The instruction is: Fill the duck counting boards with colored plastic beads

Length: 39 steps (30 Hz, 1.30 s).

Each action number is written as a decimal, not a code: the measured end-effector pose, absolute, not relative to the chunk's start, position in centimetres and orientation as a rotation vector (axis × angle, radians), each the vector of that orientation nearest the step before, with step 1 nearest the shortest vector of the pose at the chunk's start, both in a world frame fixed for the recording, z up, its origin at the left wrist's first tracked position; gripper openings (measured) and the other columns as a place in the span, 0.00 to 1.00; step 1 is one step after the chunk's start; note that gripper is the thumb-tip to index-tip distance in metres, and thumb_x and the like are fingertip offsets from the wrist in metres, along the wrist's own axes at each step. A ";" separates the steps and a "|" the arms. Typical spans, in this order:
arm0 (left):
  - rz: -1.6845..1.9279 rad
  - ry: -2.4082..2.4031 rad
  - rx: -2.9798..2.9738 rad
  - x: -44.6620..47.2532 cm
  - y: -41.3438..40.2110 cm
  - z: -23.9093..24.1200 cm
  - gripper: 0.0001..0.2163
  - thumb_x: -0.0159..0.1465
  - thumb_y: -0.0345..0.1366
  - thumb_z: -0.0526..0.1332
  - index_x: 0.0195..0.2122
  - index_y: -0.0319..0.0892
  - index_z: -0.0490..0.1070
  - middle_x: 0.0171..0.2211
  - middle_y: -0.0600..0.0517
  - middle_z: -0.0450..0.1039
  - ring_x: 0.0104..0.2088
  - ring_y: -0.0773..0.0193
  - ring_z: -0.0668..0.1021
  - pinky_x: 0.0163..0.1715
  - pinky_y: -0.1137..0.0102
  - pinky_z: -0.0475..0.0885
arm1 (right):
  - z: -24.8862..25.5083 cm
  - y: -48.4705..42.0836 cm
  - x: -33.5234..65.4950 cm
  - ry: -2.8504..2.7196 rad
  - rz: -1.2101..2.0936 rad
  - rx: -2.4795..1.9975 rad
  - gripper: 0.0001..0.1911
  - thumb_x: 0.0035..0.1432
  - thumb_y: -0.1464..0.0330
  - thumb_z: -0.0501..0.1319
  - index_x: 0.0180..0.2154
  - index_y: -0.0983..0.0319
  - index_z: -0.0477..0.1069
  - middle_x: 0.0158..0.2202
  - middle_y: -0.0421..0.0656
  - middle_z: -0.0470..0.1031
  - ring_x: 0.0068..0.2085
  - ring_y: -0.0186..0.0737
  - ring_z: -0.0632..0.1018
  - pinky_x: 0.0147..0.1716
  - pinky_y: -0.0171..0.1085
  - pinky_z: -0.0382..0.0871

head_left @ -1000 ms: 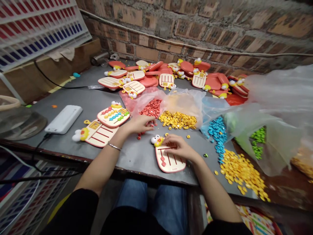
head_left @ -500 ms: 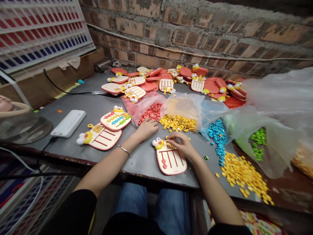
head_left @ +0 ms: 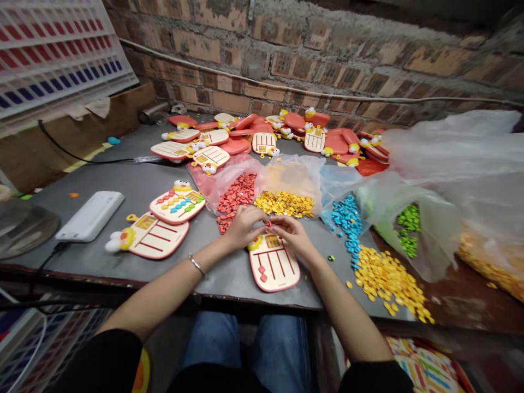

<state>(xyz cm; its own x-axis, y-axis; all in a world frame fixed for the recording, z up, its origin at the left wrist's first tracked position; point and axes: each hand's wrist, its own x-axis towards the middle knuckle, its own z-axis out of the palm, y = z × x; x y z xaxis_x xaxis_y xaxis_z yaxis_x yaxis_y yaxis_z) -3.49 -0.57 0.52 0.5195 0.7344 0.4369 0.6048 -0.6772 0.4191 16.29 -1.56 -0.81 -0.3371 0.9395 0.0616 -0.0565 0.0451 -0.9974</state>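
My left hand (head_left: 244,225) and my right hand (head_left: 291,233) meet at the fingertips, both closed in a pinch around a small red bead (head_left: 268,223). Just below them lies a cream toy board (head_left: 275,270) with a red rim and slots. Two red pieces (head_left: 262,273) sit in its leftmost slot, and my hands partly cover its yellow bird-like head. Behind my left hand, red beads (head_left: 237,194) spill from a bag. Yellow beads (head_left: 284,204) lie in the bag beyond my fingers.
On the left, a board with coloured beads (head_left: 177,205) rests on a bare-slotted one (head_left: 159,237), beside a white power bank (head_left: 90,215). Blue beads (head_left: 347,218), yellow discs (head_left: 388,278) and green beads (head_left: 408,229) are at right. More boards (head_left: 235,144) pile up along the brick wall.
My left hand has come away from the red beads to join my right hand above the board. A red bead now shows between the fingertips. The whole view has shifted slightly.
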 end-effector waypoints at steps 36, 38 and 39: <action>0.143 0.799 2.461 -6.6 1.0 2.3 0.16 0.55 0.45 0.68 0.39 0.43 0.69 0.38 0.53 0.73 0.41 0.58 0.71 0.44 0.64 0.54 | 2.8 -1.2 20.5 -2.385 1.307 -1.081 0.07 0.54 0.67 0.64 0.35 0.63 0.76 0.31 0.42 0.76 0.33 0.38 0.74 0.33 0.34 0.67; 0.151 0.789 2.467 -6.7 1.0 2.3 0.16 0.55 0.45 0.67 0.39 0.43 0.69 0.38 0.53 0.73 0.41 0.58 0.71 0.43 0.64 0.54 | 2.6 -1.3 19.9 -2.336 1.369 -1.075 0.08 0.54 0.65 0.65 0.35 0.63 0.76 0.31 0.42 0.76 0.32 0.37 0.74 0.32 0.34 0.67; 0.155 0.786 2.467 -6.7 1.0 2.3 0.15 0.56 0.45 0.67 0.39 0.43 0.69 0.39 0.52 0.73 0.41 0.58 0.71 0.43 0.64 0.54 | 2.5 -1.5 19.5 -2.306 1.385 -1.077 0.09 0.54 0.64 0.65 0.35 0.63 0.76 0.31 0.42 0.76 0.31 0.37 0.74 0.31 0.34 0.67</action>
